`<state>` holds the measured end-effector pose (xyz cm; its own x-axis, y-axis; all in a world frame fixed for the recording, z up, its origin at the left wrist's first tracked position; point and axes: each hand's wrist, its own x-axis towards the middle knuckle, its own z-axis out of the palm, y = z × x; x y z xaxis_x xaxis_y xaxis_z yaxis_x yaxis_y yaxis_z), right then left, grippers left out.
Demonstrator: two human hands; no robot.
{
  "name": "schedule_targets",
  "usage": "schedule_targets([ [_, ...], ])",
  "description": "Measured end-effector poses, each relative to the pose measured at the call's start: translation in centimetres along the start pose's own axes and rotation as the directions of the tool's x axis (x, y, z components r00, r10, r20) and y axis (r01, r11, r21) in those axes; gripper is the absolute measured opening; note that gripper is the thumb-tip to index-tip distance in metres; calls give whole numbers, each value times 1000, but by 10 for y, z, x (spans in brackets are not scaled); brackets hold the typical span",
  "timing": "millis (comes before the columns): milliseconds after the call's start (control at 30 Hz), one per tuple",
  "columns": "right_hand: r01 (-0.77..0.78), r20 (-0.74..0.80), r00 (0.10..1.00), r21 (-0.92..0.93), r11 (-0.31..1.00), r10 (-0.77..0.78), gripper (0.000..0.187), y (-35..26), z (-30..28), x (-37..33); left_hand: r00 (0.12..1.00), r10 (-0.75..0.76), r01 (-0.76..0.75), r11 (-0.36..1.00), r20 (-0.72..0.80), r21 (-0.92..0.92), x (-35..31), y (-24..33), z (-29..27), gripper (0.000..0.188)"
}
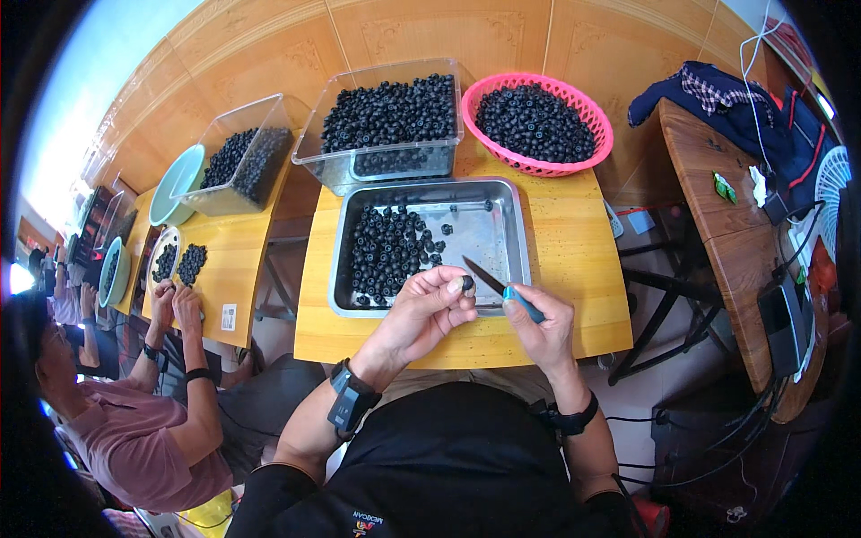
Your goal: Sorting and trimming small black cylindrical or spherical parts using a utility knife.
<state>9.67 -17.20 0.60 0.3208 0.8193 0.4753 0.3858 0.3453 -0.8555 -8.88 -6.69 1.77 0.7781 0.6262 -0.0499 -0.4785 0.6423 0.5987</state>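
Between the thumb and fingers of my left hand (424,309) is a dark round berry (467,282), blueberry-like in look. My right hand (543,330) grips a small paring knife (485,277) by its blue handle. Its dark blade points up and left, its tip just above and beside the berry; I cannot tell whether the blade touches it. Both hands are over the near edge of a shallow metal tray (518,235). Many loose dark berries (386,251) fill the tray's left side, with a few scattered on the right.
Behind the tray stand a clear plastic bin (317,168) and a pink basket (603,134), both full of berries. At left, another person's hands (175,303) work at a second yellow table (235,269). A brown wooden table (731,233) stands at right.
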Motion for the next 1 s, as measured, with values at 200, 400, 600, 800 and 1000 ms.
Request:
schedule_targets([
  [200, -97, -55, 994, -2, 995, 97, 30, 6, -4, -2, 999, 31, -29, 997, -31, 74, -3, 12, 5, 16],
  [400, -167, -146, 975, 3, 986, 166, 33, 30, -8, -9, 929, 340, -20, 446, -148, 895, 2, 45, -21, 14],
  [600, -216, -164, 963, -3, 976, 213, 34, 38, -10, -12, 892, 451, 40, -123, 20, 992, 24, 75, -34, 17],
  [800, -222, -191, 954, 65, 973, 231, 34, 44, -12, -13, 899, 413, 38, -408, 147, 912, 55, 82, -40, 19],
  [1000, -251, -187, 947, 75, 965, 260, 33, 43, -16, -11, 923, 319, -57, -442, 216, 895, 95, 58, -26, 18],
])
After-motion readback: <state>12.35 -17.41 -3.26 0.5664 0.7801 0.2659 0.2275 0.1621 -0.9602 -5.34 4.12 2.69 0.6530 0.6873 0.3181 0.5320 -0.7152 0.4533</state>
